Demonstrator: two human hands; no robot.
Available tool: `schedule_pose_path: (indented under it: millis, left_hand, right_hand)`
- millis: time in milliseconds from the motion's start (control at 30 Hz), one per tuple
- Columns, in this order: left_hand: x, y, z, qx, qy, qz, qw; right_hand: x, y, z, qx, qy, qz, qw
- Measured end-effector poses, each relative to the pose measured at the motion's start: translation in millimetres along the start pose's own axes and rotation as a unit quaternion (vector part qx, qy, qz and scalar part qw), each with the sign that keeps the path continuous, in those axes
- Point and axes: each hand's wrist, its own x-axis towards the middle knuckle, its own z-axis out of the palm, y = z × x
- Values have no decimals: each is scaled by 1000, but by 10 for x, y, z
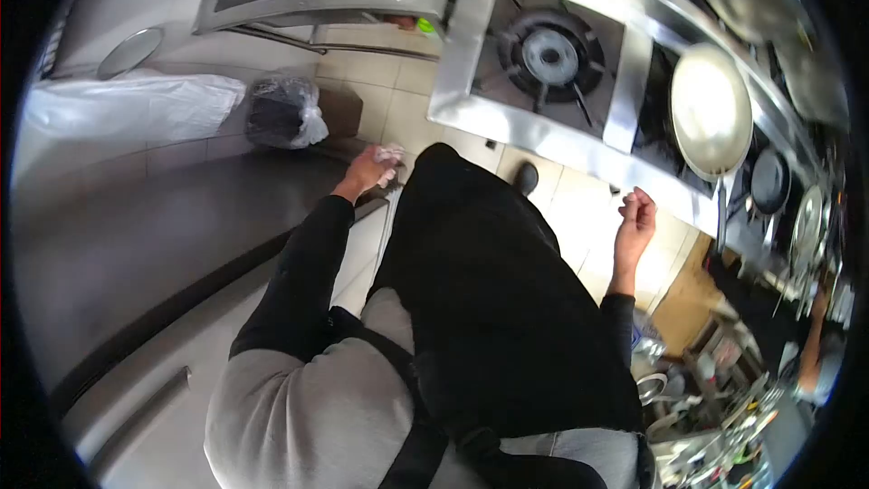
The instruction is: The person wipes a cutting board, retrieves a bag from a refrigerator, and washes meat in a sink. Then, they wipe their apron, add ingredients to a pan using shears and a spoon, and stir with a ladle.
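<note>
My left hand (pixel 364 172) is closed around a crumpled whitish cloth (pixel 389 156), beside the end of a dark grey counter (pixel 181 217). My right hand (pixel 637 222) hangs over the floor near the front edge of the steel stove (pixel 543 133). Its fingers are loosely bent, a little apart, and nothing shows in them. Between my arms a black apron (pixel 507 308) covers my body.
A burner (pixel 550 56) sits in the stove top. To its right are a large pale pan (pixel 711 113) and a small black pan (pixel 770 181). A tied plastic bag (pixel 285 113) lies on the left counter. Another person's arm (pixel 812 344) shows at far right, near stacked kitchenware.
</note>
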Motion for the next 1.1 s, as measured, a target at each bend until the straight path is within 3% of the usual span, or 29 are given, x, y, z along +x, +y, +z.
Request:
schedule_pose_path:
  millis: [33,100,167,200,233,267,300,367,400,433,500,533,567,700,767,833,867,967,1033,1067,1100]
  left_hand:
    - [104,-20,-56,-3,16,-7,1000]
    - [436,-46,-128,-138,-140,-35,980]
    - [507,626,-789,-145,-204,-123,960]
    - [911,-99,-408,-17,-245,152,958]
    - [1302,-796,-53,89,-180,416,887]
    - [1363,-585,-388,35,-227,204,952]
    - [1288,-196,-781,-28,-264,-17,964]
    - [1289,254,-1468,172,-208,34,962]
    - [1512,-250,-1254,177,-136,72,972]
    - [1577,210,-1880,5,-272,-161,949]
    - [1777,-270,-1723,9,-123,-148,981]
    - [1790,-428,-1631,67,0,-103,992]
    - [1665,-157,-1908,20,30,-129,991]
    - [1498,-183,-2120,-23,75,-152,985]
    - [1386,-373,-2123,-52,78,-99,991]
    - [1092,257,-2998,19,-53,-93,994]
    - [1124,171,-3175,30,-46,-82,995]
    - [1115,-28,-3908,-135,47,116,983]
    - [1385,88,-4547,-206,102,77,970]
    - [1673,20,-4834,-131,163,85,974]
    - [2055,-129,-5041,-82,258,169,948]
  right_hand:
    - [152,-252,156,8,0,-9,1000]
    - [391,-522,416,-5,-25,-31,999]
    - [534,-566,701,-17,-58,-47,997]
    - [567,-619,868,-30,-72,-51,996]
    - [552,-698,1061,-46,-73,-55,995]
    - [505,-873,1305,-31,-71,-46,996]
    - [490,-887,1496,-5,-78,-36,996]
    - [424,-1041,1901,-14,-83,-7,996]
    - [378,-1150,2096,-7,-83,-1,997]
    - [373,-1262,2321,4,-83,4,997]
    - [396,-1499,2701,28,-93,-9,995]
    - [423,-1565,2831,23,-95,-11,995]
    - [466,-1642,2961,29,-95,-17,995]
    - [602,-1963,3377,49,-91,-41,994]
    - [668,-2006,3408,38,-129,-74,988]
    - [737,-2013,3463,8,-139,-102,985]
    - [757,-2084,3523,-2,-131,-101,986]
    - [628,-2206,3730,33,-106,-93,989]
    - [610,-2215,3905,70,-102,-100,987]
    - [589,-2238,4016,60,-113,-108,986]
    - [571,-2271,4163,51,-120,-115,985]
